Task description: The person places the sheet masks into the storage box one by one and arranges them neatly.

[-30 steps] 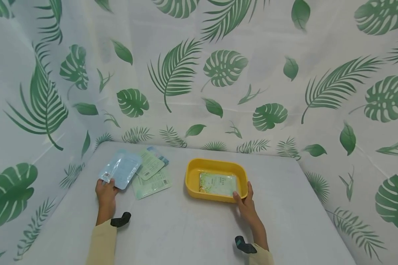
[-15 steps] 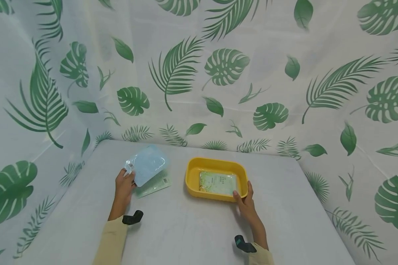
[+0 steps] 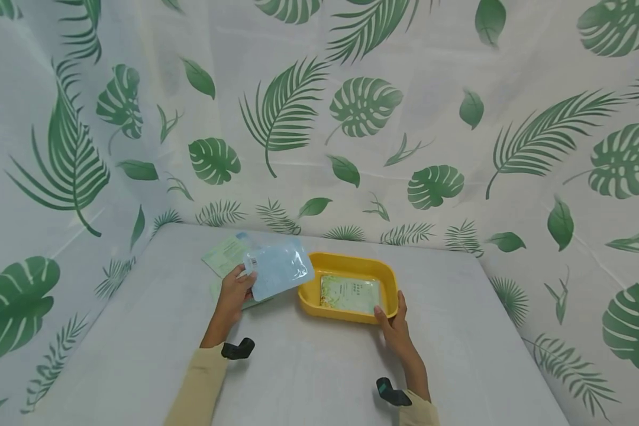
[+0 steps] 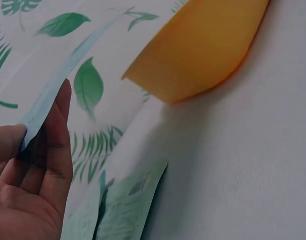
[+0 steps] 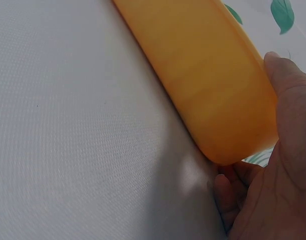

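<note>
My left hand (image 3: pixel 234 293) pinches a flat, glossy light-blue sachet (image 3: pixel 279 269) by its left end, thumb on one face and fingers on the other. In the left wrist view the sachet (image 4: pixel 60 75) is seen nearly edge-on, raised above the table. Its right end overlaps the left rim of a yellow plastic tray (image 3: pixel 335 313) in the head view. A green printed sachet (image 3: pixel 349 294) lies flat inside the tray. My right hand (image 3: pixel 397 331) grips the tray's front right corner, thumb at the rim; in the right wrist view the fingers reach low around the tray (image 5: pixel 208 85).
Green sachets (image 3: pixel 226 253) lie overlapping on the white table (image 3: pixel 309 373), left of the tray and partly behind the left hand. A bluish sachet's edge (image 3: pixel 243 238) shows behind them. Leaf-printed white cloth (image 3: pixel 298 195) stands at the table's back and sides.
My left hand has carried the light-blue sachet rightward, from over the green sachets to the tray's left edge, uncovering the green ones. The right hand and the tray have stayed in place.
</note>
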Action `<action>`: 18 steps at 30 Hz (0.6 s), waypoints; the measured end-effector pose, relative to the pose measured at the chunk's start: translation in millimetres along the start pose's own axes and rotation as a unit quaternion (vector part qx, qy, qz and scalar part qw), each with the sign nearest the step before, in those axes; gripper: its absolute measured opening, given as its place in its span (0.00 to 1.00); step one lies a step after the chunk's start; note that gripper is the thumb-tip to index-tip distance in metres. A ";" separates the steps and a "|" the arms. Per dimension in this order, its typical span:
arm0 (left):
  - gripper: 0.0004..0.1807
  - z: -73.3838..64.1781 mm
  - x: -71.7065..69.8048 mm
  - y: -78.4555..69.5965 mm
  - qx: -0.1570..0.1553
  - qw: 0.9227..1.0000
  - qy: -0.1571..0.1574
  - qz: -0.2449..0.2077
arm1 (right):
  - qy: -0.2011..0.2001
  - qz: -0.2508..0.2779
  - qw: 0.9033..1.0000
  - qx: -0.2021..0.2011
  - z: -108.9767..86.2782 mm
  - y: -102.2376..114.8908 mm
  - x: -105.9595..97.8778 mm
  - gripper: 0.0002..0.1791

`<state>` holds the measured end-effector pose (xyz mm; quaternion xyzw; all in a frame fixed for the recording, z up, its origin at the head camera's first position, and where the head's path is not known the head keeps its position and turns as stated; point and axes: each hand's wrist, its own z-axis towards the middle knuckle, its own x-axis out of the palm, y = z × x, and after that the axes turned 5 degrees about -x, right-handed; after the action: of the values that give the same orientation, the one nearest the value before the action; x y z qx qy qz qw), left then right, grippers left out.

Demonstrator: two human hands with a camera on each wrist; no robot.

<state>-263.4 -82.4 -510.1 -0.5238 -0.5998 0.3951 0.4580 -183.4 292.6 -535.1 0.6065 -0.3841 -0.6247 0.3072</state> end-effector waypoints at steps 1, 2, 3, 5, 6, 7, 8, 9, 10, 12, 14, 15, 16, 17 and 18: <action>0.23 0.0 4.3 0.0 0.002 1.000 0.003 0.006 | 0.000 0.001 1.000 0.001 0.1 0.1 0.0 0.48; 0.23 0.1 8.4 0.2 0.004 1.000 0.008 0.012 | 0.000 0.001 1.000 0.002 0.3 0.1 0.1 0.49; 0.23 0.2 12.5 0.2 0.003 1.000 0.011 0.016 | -0.001 0.001 1.000 0.002 0.5 0.2 0.1 0.49; 0.24 0.6 20.7 0.2 0.004 0.999 0.016 0.029 | 0.000 0.000 1.000 0.004 0.7 0.3 0.0 0.48; 0.24 1.0 24.7 0.3 0.004 0.999 0.019 0.033 | -0.001 0.001 1.000 0.003 0.9 0.3 -0.3 0.48; 0.25 1.2 29.0 0.2 0.007 0.999 0.023 0.040 | -0.001 0.001 1.000 0.004 1.0 0.0 -0.5 0.48; 0.25 1.4 33.1 0.0 0.007 0.999 0.025 0.045 | -0.003 0.002 1.000 0.002 1.1 -0.1 -0.7 0.48; 0.26 1.7 37.1 -0.2 0.007 0.998 0.028 0.048 | -0.004 0.002 1.000 0.001 1.0 0.0 -1.1 0.48; 0.26 1.9 41.0 -0.5 0.011 0.998 0.031 0.056 | -0.004 0.002 1.000 0.001 1.0 -0.2 -1.3 0.48; 0.25 2.4 48.1 -0.4 0.020 0.996 0.039 0.072 | -0.007 0.002 1.000 0.000 1.2 -0.7 -1.4 0.48; 0.24 3.5 54.2 0.3 0.030 0.994 0.046 0.091 | -0.009 0.002 1.000 0.001 1.1 -1.3 -1.2 0.49; 0.23 3.8 57.0 0.4 0.035 0.993 0.048 0.100 | -0.009 0.002 1.000 0.003 1.1 -1.5 -1.1 0.49; 0.22 4.0 59.6 0.8 0.038 0.992 0.048 0.110 | -0.009 0.003 1.000 0.003 1.0 -2.0 -0.9 0.49; 0.22 4.4 62.1 1.4 0.043 0.991 0.049 0.119 | -0.009 0.004 1.000 0.003 0.8 -2.1 -0.8 0.49; 0.22 4.3 64.5 1.6 0.048 0.989 0.050 0.129 | -0.008 0.004 1.000 0.003 0.6 -2.3 -0.9 0.49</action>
<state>-269.2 -18.2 -504.0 -0.5933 -0.4835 0.4525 0.4577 -183.8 294.6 -536.6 0.6007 -0.3907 -0.6273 0.3051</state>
